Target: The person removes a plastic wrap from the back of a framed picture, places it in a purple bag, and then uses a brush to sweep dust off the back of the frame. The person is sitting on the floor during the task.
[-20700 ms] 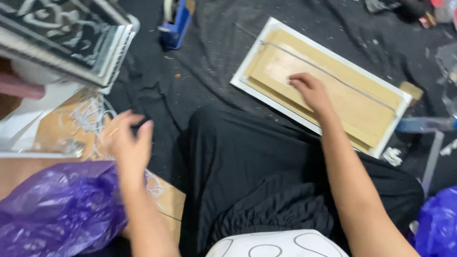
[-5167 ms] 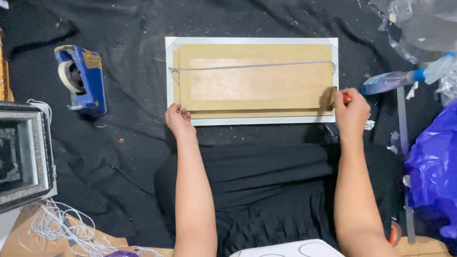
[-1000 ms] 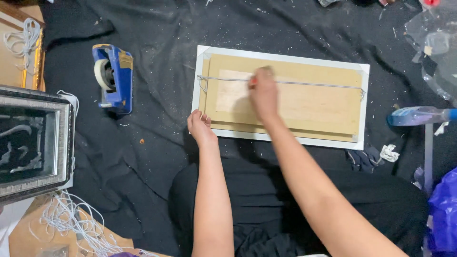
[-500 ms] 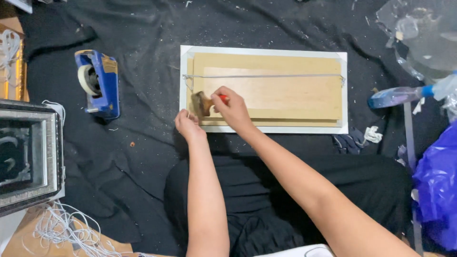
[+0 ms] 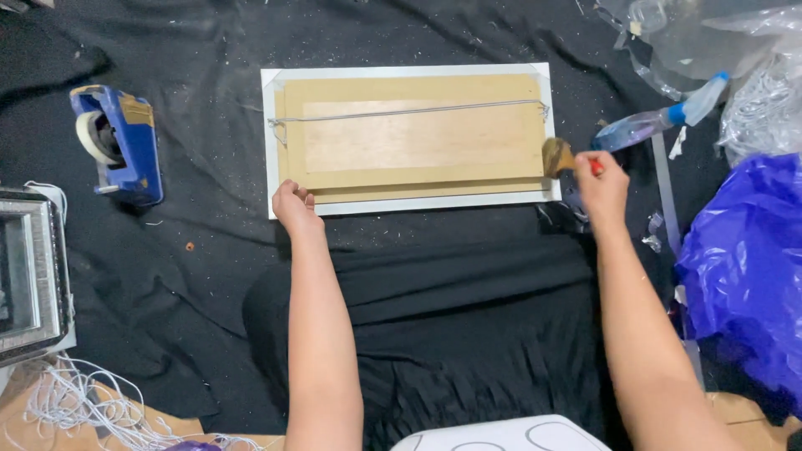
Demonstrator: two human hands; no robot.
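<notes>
A white picture frame [image 5: 271,125] lies face down on black cloth, its tan backing board [image 5: 409,138] up and a thin wire [image 5: 409,111] strung across it. My left hand [image 5: 294,207] rests on the frame's near left corner, fingers curled on its edge. My right hand [image 5: 603,185] is at the frame's right end, shut on a small brush [image 5: 558,156] with a red handle. The bristles touch the frame's right edge.
A blue tape dispenser [image 5: 121,144] stands left of the frame. A silver ornate frame [image 5: 32,276] and loose white cord [image 5: 75,405] lie at the far left. At right are a spray bottle [image 5: 660,121], clear plastic wrap [image 5: 735,58] and a purple plastic bag [image 5: 743,267].
My right hand has swept the brush from the frame's left part across to its right edge. My left hand has stayed on the near left corner.
</notes>
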